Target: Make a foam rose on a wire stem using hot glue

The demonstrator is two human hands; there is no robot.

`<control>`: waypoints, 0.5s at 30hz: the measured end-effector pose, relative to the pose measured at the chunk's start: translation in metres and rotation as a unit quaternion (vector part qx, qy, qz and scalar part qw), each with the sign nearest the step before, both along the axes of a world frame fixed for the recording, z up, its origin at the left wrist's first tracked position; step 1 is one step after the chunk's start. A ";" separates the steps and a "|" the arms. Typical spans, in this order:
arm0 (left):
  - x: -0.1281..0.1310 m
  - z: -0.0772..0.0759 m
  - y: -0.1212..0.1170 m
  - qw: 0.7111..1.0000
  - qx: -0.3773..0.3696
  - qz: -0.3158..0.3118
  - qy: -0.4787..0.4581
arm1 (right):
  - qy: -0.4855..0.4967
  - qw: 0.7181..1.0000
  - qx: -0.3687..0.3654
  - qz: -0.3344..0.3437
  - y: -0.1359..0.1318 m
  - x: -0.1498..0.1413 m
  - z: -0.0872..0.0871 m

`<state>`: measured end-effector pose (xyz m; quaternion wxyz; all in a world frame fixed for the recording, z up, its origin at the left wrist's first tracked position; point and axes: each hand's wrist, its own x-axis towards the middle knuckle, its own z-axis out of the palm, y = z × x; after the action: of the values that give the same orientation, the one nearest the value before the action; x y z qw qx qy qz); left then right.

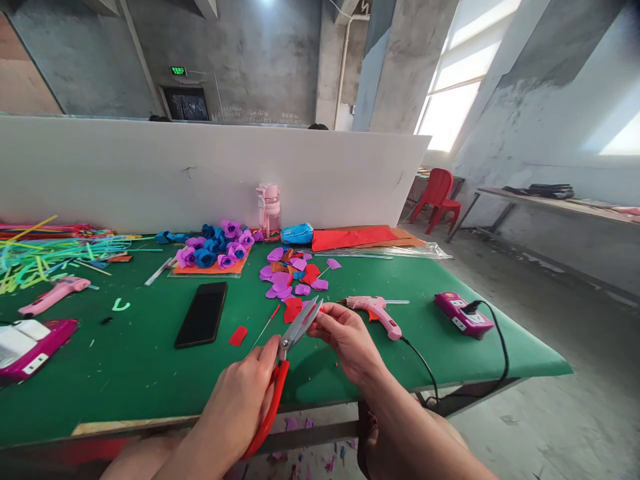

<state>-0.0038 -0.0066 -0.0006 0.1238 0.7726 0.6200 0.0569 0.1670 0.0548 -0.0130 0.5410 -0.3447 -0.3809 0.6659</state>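
Observation:
Red-handled scissors (pixel 274 410) are in my left hand (pixel 240 397), its fingers wrapped round the handles. Their blades stand slightly apart and point up and away, beside the fingertips of my right hand (pixel 350 340). That hand pinches a small red piece of paper (pixel 321 309), mostly hidden by the fingers and blades. Just beyond the blades lies a pile of purple, red, blue and brown cut petals (pixel 281 280). Left of the scissors are a loose red piece (pixel 238 335) and a thin stick with a red tip (pixel 267 325).
A pink glue gun (pixel 380 313) lies right of my right hand, its cord running to a magenta power strip (pixel 464 315). Leftward are a phone (pixel 202 315), purple and blue paper flowers (pixel 217 247) and another glue gun (pixel 56 295). A white board (pixel 210 173) borders the green table's back.

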 end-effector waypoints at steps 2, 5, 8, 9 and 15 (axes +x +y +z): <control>0.001 0.003 0.000 1.000 -0.003 0.001 -0.004 | 0.002 1.000 0.003 0.001 0.000 0.001 0.000; 0.003 0.006 -0.002 1.000 -0.006 -0.001 -0.015 | -0.001 1.000 0.007 0.001 0.000 0.001 0.000; 0.002 0.005 -0.003 0.998 -0.006 -0.007 -0.060 | -0.001 1.000 0.003 0.000 0.001 0.002 0.000; -0.001 0.004 -0.003 0.997 -0.005 -0.007 -0.079 | 0.000 1.000 -0.002 -0.002 0.001 0.002 -0.001; -0.051 0.013 0.012 0.980 0.100 0.153 -0.084 | 0.026 0.999 -0.032 0.010 0.002 0.004 -0.002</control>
<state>-0.0550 0.0055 0.0125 0.0877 0.6694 0.7097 0.2014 0.1709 0.0572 -0.0148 0.5328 -0.3405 -0.3490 0.6916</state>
